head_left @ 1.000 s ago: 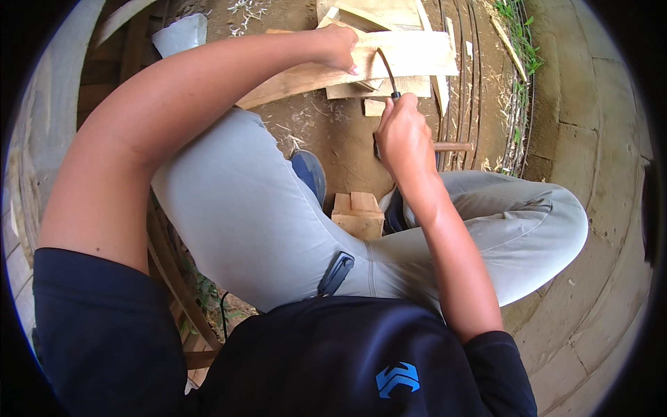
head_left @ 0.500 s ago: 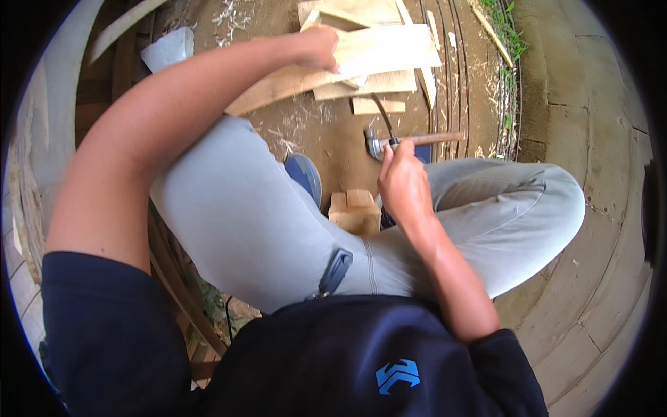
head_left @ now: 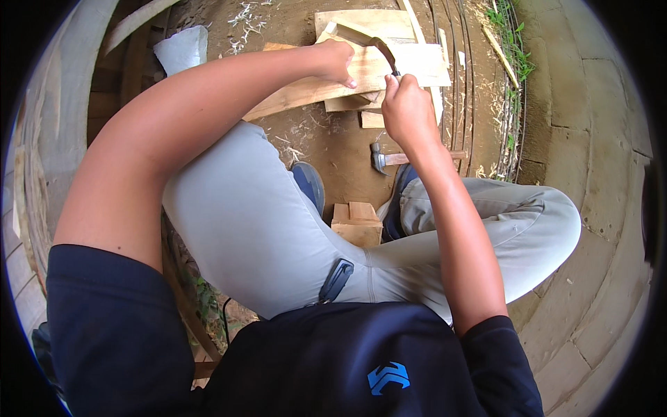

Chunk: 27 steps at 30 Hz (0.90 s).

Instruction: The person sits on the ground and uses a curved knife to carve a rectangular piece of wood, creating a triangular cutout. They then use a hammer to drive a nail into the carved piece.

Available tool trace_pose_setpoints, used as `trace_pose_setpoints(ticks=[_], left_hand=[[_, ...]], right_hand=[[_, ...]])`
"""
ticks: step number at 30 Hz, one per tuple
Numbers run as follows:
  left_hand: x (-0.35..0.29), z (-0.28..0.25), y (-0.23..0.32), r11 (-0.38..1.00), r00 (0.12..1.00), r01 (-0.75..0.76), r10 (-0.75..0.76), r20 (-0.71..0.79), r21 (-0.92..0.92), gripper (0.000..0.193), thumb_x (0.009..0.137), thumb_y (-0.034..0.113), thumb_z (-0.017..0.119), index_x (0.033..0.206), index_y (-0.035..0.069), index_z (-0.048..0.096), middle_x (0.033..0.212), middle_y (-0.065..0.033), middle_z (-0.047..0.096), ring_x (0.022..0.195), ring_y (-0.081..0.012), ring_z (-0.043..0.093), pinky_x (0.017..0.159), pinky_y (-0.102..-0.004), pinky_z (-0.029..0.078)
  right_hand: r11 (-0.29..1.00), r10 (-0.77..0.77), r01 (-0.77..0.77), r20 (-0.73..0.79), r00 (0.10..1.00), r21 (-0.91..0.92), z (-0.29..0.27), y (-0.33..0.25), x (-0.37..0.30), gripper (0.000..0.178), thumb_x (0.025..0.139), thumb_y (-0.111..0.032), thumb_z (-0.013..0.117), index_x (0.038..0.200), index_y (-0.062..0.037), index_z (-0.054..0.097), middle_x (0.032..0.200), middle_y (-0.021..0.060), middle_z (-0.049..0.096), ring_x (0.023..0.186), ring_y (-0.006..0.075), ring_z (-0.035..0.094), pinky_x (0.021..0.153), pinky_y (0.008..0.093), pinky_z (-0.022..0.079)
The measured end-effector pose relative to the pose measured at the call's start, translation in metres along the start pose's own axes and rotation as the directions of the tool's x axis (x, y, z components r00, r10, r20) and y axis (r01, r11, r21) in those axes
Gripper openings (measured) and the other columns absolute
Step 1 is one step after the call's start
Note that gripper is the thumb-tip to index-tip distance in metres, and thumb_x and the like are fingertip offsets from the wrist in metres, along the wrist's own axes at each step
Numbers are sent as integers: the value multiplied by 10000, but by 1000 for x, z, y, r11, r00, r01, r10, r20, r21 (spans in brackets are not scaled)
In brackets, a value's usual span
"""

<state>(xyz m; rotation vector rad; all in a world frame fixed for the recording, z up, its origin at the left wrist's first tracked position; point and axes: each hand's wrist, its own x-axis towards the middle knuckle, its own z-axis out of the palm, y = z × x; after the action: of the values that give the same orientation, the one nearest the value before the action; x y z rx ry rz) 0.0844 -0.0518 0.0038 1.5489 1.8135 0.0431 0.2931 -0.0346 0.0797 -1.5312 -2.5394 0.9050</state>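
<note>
A pale wooden board (head_left: 292, 96) lies slanting over other wood pieces at the far side. My left hand (head_left: 338, 61) is closed on it near the middle, thumb on the near edge. In my right hand (head_left: 410, 111) is a sickle-like knife (head_left: 382, 50) with a dark curved blade, the fist wrapped round its black handle. The blade lies over the board's right half, just right of my left hand. Whether the edge touches the wood I cannot tell. Below my right hand a claw hammer (head_left: 399, 159) rests on the dirt floor.
Several boards and offcuts (head_left: 365, 21) are stacked under and behind the board. Between my feet stands a wooden block (head_left: 358, 233). A whitish chunk (head_left: 182, 50) sits at the far left. Long thin rods (head_left: 467, 90) and stone paving (head_left: 590, 146) run along the right. Shavings litter the ground.
My right hand has moved away from me, carrying the curved knife from above the hammer up to the board. My left hand keeps its hold on the board.
</note>
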Motion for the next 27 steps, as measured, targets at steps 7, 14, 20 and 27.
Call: trace_pose_setpoints(ticks=[7,14,20,27], left_hand=[[-4,-1,3,999,1000,24,-24,-9,31,496,795,422,873,923,31,596,924,-186,692,914,-332,676,780,-440,521],[-5,-4,7,999,1000,20,-20,-16,50,496,803,432,861,925,31,596,948,-190,696,940,-343,678,799,-445,526],[-7,-3,11,998,1000,25,-24,-15,49,482,803,410,860,930,28,596,944,-194,695,938,-347,678,802,-450,523],[-6,-5,12,999,1000,13,-13,-3,45,466,788,370,871,920,24,588,922,-188,693,920,-337,678,794,-443,518]], right_hand=[[1000,5,-4,32,999,-13,7,-1,-2,424,1065,-291,458,1057,115,581,955,404,667,958,558,664,873,575,534],[999,9,-8,7,1000,-50,12,-2,-7,393,1065,-287,462,1069,91,570,953,373,685,952,542,675,863,578,542],[998,8,-7,1,1000,-55,21,-1,-19,333,1066,-266,467,1056,63,515,923,359,691,902,531,688,824,580,557],[999,-7,6,-35,999,-48,28,2,-27,296,1059,-225,481,1022,68,484,855,358,683,846,533,687,764,577,564]])
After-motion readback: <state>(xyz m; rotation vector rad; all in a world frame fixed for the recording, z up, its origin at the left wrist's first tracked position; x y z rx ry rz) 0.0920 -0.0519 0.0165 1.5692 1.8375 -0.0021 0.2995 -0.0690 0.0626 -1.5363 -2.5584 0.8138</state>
